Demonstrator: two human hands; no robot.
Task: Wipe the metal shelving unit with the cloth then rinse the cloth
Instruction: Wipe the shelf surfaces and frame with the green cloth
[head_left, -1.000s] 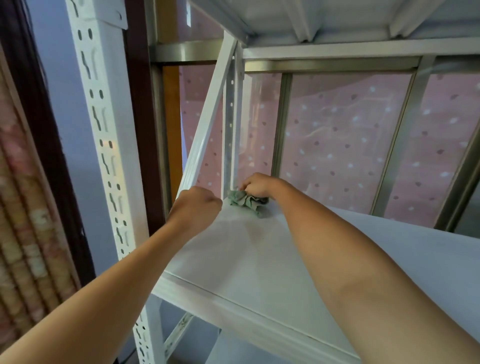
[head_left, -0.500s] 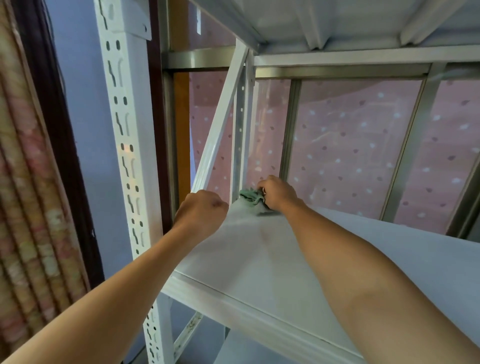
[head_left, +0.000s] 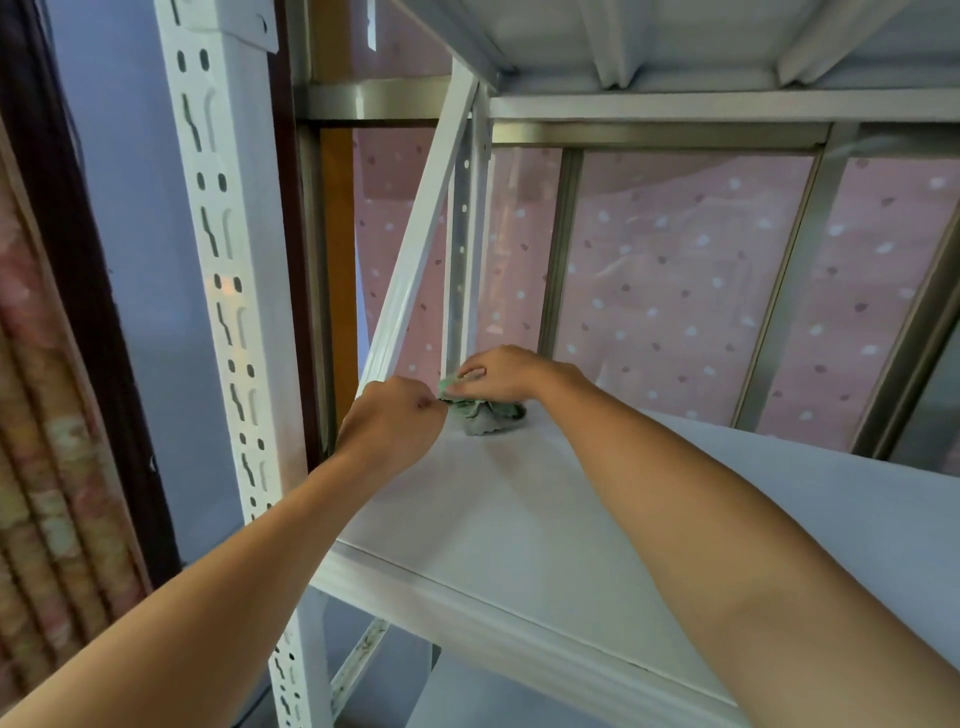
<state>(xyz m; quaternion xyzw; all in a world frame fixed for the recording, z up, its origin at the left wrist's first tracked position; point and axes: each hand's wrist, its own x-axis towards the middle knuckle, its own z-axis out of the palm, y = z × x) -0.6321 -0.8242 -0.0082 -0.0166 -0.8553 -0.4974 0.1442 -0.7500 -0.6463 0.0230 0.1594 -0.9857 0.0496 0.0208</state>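
Both hands meet at the shelf's (head_left: 519, 519) far left corner. My right hand (head_left: 501, 374) pinches the crumpled green cloth (head_left: 488, 415) against the shelf beside the rear post (head_left: 460, 249); at its 8 o'clock my left hand (head_left: 389, 421) is clenched around the diagonal brace (head_left: 415, 249).

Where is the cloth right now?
In the head view, the cloth lies bunched in the shelf's back left corner, under the right hand, beside the left hand.
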